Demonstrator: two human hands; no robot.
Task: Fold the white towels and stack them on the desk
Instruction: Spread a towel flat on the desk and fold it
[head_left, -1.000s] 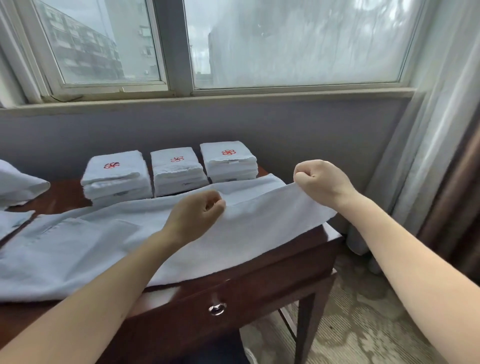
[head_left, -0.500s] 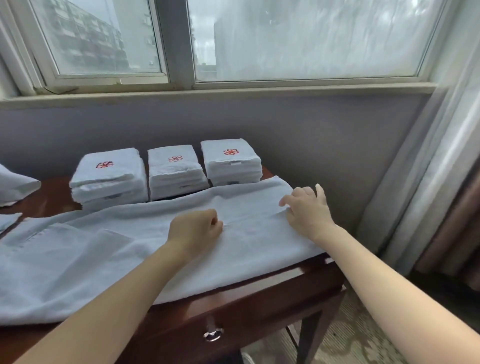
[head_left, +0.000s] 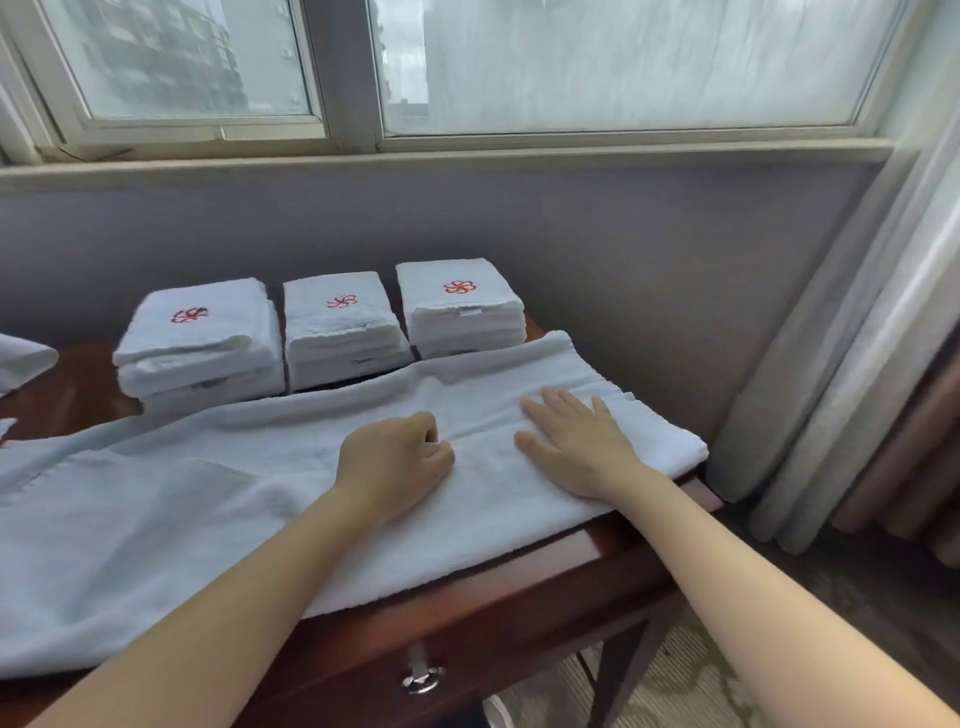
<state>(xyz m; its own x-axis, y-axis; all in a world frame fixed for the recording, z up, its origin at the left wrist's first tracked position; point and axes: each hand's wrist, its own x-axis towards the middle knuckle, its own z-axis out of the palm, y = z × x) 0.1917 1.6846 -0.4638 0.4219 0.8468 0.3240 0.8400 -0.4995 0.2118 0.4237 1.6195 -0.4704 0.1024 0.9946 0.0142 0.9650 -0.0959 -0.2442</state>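
Right hand (head_left: 576, 447) has opened flat onto the towel (head_left: 208, 499) — left hand (head_left: 395, 462) still pinches its fold.

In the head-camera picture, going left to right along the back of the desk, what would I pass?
Loose towel at the edge, left folded stack, middle folded stack, right folded stack, curtain.

Soft daylight from the window (head_left: 571, 62) — sharp centre, edges bowed.

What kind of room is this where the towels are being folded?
Probably a hotel guest room: three stacks of folded white towels bearing one red embroidered logo sit on a dark wooden desk below a window, with heavy curtains alongside.
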